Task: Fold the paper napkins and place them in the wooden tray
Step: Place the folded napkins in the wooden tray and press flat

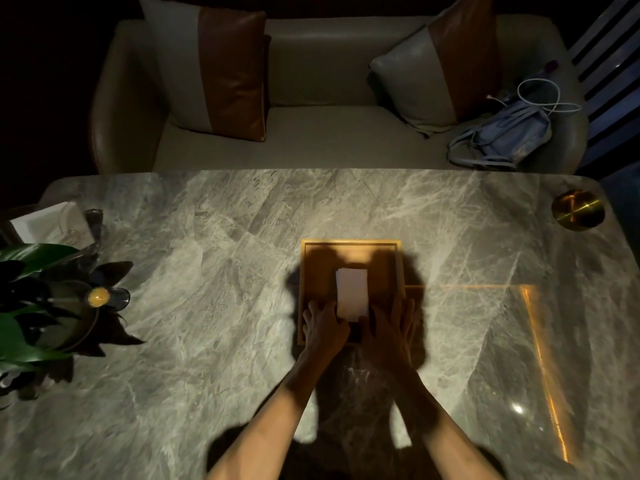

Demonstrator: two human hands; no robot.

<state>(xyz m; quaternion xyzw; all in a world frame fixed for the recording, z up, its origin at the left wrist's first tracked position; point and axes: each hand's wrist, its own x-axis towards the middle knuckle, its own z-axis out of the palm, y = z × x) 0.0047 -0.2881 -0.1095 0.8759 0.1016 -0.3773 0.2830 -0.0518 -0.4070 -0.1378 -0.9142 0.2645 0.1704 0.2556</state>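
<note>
now folded napkins (352, 292) lie between left hand (323, 325) and right hand (389, 329).

One wooden tray (349, 251) on one marble table (242, 271). One white stack of folded napkins (352, 292) inside the tray; number of sheets impossible to tell. Two bare hands: left hand (323, 325) and right hand (391, 332), both at the near end of the stack. One round brass dish (577, 209) at the far right corner. One potted plant (45, 306) and one white box (45, 223) at the left edge. Beyond the table, one sofa (311, 140), two cushions (214, 67) (440, 71), one blue bag (502, 136), one white cable (543, 95).
</note>
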